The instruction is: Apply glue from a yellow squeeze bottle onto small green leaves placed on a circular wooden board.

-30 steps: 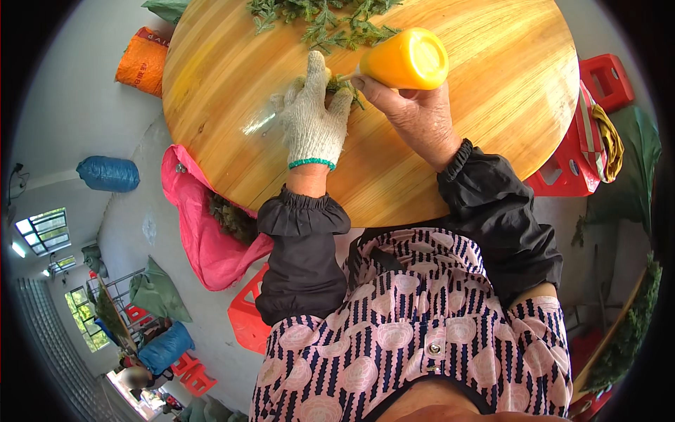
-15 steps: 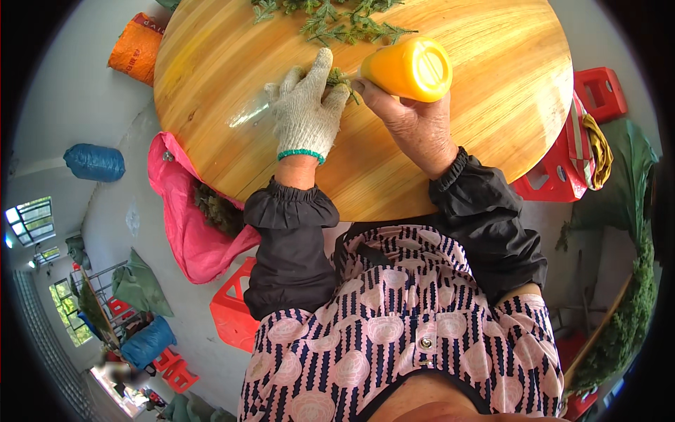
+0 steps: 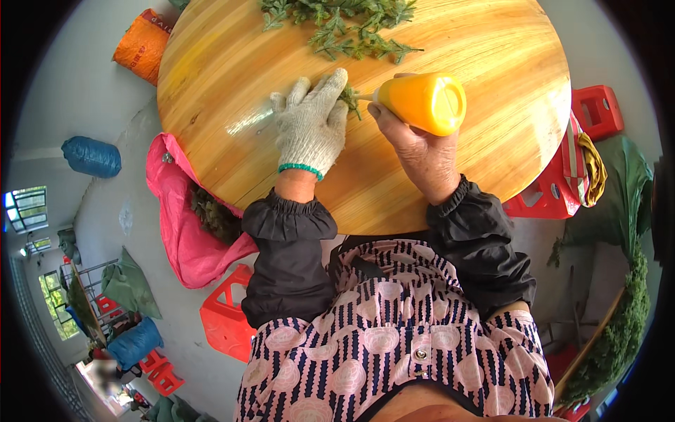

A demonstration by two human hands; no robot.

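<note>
Right now I see the right hand (image 3: 422,151) wrapped around an orange squeeze bottle (image 3: 425,102), bare fingers closed on its body. Its long axis lies nearly level across the round wooden bench (image 3: 492,84), the thin nozzle pointing to my left toward the gloved fingers and the flat base facing right. That nozzle tip sits just beside a small green sprig (image 3: 350,98), which the left hand (image 3: 309,130), in a knitted grey-white glove with a green cuff, presses flat against the wood; its fingers lie spread and mostly flat, pinning the sprig rather than curling round it. Further up the bench lies a loose heap of green sprigs (image 3: 344,24), apart from both hands, with bare wood between. Off the bench's left edge hangs a pink bag (image 3: 183,239) with dark greens inside, and an orange sack (image 3: 140,46) sits beyond it. Red plastic stools (image 3: 598,112) stand to the right, one draped with a yellowish cloth (image 3: 594,165). Nothing stands between the bottle and the sprig.
</note>
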